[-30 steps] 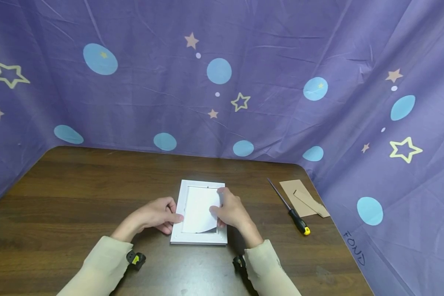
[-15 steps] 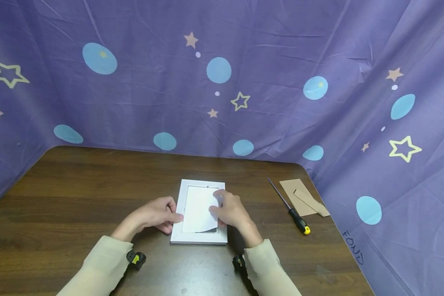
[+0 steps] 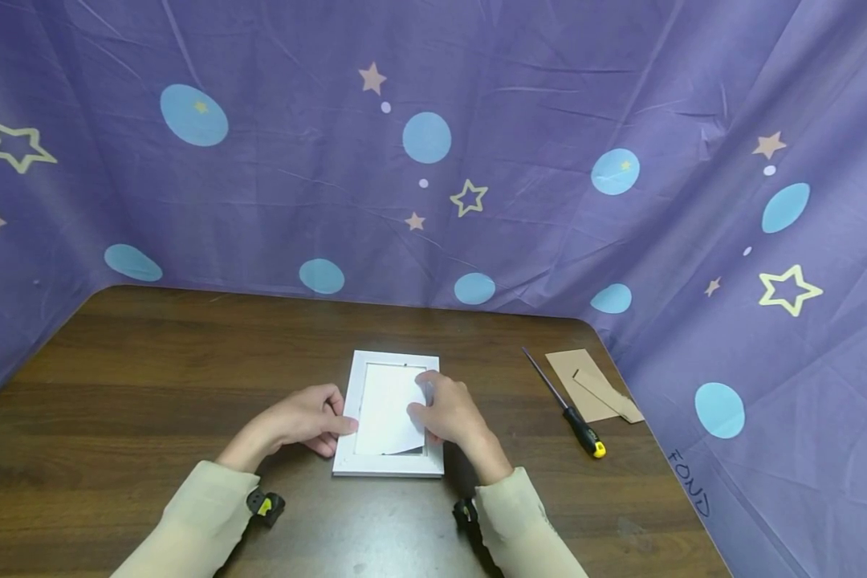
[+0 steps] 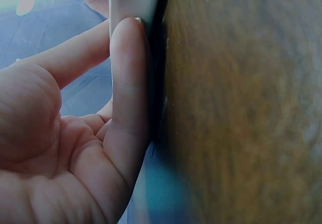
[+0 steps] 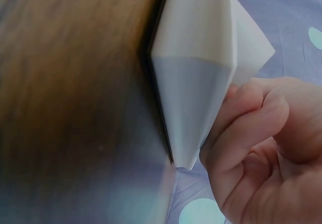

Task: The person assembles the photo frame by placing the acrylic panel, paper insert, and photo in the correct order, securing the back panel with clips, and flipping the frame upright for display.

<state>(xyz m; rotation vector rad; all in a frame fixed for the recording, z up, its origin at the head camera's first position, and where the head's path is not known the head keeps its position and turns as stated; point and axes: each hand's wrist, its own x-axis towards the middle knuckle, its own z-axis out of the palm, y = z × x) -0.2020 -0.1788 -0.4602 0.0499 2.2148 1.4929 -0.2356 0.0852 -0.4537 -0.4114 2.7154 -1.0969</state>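
At the lower centre of the picture the white frame (image 3: pixel 388 466) lies flat on the table (image 3: pixel 152 385); my left hand (image 3: pixel 305 419) grips its left edge, thumb on top, finger along the side, probably to stop it sliding. My right hand (image 3: pixel 453 409) pinches the white sheet (image 3: pixel 388 409) by its right edge, a corner raised. The screwdriver (image 3: pixel 582 429) and brown card (image 3: pixel 565 372) lie at right, seemingly out of my way
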